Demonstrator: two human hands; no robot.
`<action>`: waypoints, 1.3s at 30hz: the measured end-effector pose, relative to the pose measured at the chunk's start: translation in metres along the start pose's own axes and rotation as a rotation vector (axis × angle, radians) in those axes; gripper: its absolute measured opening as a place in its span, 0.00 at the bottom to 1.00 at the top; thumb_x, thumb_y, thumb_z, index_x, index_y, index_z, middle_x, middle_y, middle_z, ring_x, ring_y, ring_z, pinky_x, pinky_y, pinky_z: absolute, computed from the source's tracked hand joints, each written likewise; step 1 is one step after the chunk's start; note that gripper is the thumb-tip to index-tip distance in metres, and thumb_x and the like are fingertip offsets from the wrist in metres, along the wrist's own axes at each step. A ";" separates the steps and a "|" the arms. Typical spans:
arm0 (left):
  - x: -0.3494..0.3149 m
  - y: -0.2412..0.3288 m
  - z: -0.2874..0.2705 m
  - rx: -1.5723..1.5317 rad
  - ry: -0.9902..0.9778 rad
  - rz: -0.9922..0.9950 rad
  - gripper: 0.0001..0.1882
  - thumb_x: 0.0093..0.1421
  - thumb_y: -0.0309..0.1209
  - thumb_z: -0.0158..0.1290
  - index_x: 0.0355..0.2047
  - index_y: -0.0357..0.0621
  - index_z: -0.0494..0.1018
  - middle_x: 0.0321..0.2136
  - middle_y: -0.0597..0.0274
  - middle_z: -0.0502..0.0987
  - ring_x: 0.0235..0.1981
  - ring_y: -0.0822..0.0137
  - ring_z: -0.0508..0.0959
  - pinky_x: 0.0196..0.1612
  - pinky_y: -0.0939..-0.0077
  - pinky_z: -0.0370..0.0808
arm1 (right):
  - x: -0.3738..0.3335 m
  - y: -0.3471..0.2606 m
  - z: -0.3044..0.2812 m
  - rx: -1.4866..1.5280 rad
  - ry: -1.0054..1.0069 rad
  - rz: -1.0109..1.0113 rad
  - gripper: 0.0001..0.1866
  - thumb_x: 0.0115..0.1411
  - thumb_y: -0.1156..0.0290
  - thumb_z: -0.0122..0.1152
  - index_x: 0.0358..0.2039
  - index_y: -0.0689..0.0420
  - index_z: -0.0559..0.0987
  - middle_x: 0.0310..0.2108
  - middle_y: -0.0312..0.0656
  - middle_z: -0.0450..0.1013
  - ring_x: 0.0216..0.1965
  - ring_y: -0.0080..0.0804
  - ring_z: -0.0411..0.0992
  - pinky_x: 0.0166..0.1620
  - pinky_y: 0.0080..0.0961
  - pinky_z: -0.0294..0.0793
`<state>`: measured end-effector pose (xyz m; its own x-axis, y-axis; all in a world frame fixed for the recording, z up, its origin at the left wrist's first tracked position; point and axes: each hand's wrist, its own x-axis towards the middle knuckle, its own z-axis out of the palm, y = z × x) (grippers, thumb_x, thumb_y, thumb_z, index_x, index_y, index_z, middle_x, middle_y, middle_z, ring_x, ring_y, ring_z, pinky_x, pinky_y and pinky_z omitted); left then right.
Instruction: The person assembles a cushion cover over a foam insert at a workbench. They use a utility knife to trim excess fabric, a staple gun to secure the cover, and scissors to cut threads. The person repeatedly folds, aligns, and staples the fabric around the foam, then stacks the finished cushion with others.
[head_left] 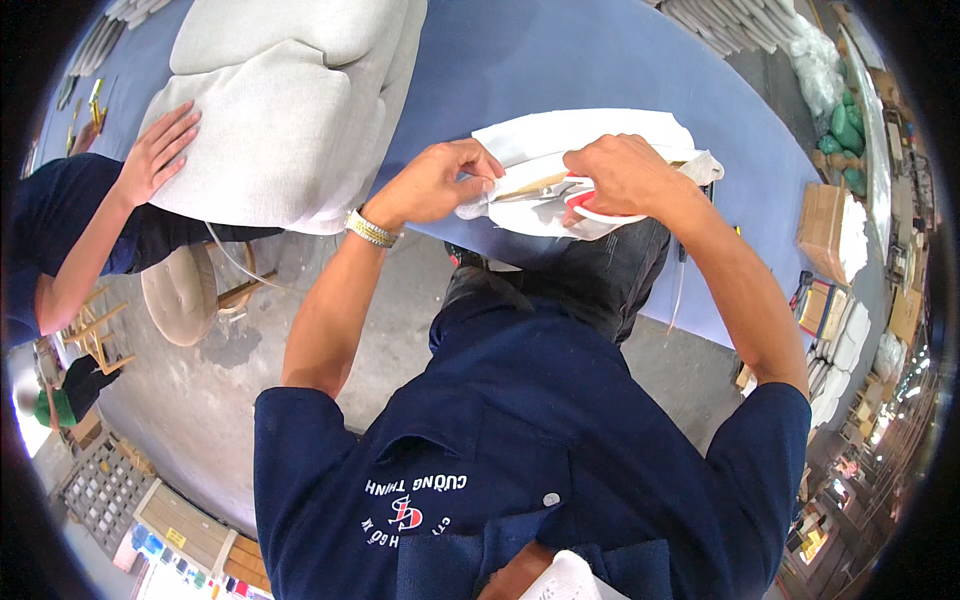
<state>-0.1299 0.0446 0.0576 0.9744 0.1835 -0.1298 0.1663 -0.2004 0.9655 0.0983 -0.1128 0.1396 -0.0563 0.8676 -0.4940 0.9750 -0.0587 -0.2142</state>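
My right hand (625,175) is closed round the red and white handles of a pair of scissors (538,191). Their metal blades point left, toward my left hand (440,182). That hand pinches the edge of white fabric (575,128) between thumb and fingers, close to the blade tips. The fabric covers a rounded, padded piece at the near edge of the blue table (560,60). A strip of tan material shows along an opening in the cover, between my hands.
Large light-grey cushions (265,130) are stacked on the table at left, with a co-worker's hand (160,150) resting on them. Below stands a chair with a beige padded seat (180,295). A cardboard box (825,228) and green bundles (848,125) lie at right.
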 end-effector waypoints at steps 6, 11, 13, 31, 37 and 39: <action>-0.001 -0.007 0.000 -0.110 0.031 -0.021 0.04 0.65 0.22 0.57 0.31 0.38 0.75 0.46 0.55 0.81 0.45 0.70 0.78 0.53 0.69 0.75 | -0.004 0.009 0.004 0.019 0.054 -0.045 0.37 0.46 0.35 0.74 0.37 0.59 0.82 0.33 0.51 0.81 0.40 0.55 0.80 0.42 0.50 0.78; -0.001 0.002 0.000 -0.103 0.050 -0.067 0.04 0.65 0.23 0.57 0.31 0.38 0.75 0.46 0.55 0.81 0.44 0.71 0.77 0.52 0.70 0.75 | 0.000 0.009 0.003 0.006 0.061 -0.059 0.37 0.45 0.35 0.74 0.37 0.59 0.82 0.33 0.51 0.81 0.39 0.55 0.80 0.41 0.50 0.78; 0.001 0.001 0.000 -0.117 0.037 -0.043 0.04 0.65 0.23 0.57 0.31 0.38 0.75 0.46 0.56 0.81 0.43 0.72 0.77 0.52 0.70 0.75 | 0.001 0.008 0.004 0.018 0.070 -0.069 0.37 0.45 0.35 0.75 0.36 0.60 0.82 0.33 0.51 0.81 0.39 0.55 0.80 0.41 0.50 0.78; -0.033 0.032 0.038 0.249 0.636 -0.299 0.19 0.68 0.43 0.58 0.33 0.36 0.82 0.29 0.54 0.84 0.29 0.69 0.82 0.34 0.70 0.77 | 0.006 0.011 -0.001 0.100 -0.030 0.012 0.37 0.42 0.36 0.77 0.32 0.61 0.80 0.28 0.51 0.79 0.38 0.54 0.79 0.41 0.48 0.76; -0.041 0.033 0.097 0.257 0.596 -0.540 0.33 0.67 0.59 0.53 0.24 0.39 0.83 0.17 0.53 0.80 0.21 0.54 0.81 0.27 0.61 0.74 | 0.017 0.015 -0.013 0.133 -0.211 0.023 0.40 0.42 0.31 0.76 0.31 0.60 0.80 0.29 0.50 0.78 0.39 0.51 0.78 0.42 0.46 0.75; -0.040 0.035 0.108 0.206 0.598 -0.537 0.35 0.65 0.61 0.54 0.22 0.38 0.81 0.16 0.48 0.78 0.22 0.43 0.81 0.28 0.54 0.76 | 0.019 0.015 -0.027 0.127 -0.308 0.048 0.40 0.43 0.30 0.75 0.31 0.60 0.80 0.30 0.51 0.78 0.38 0.51 0.78 0.41 0.44 0.75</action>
<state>-0.1468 -0.0737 0.0727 0.5193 0.7736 -0.3630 0.6667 -0.1011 0.7384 0.1177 -0.0839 0.1503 -0.0922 0.6734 -0.7335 0.9447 -0.1738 -0.2782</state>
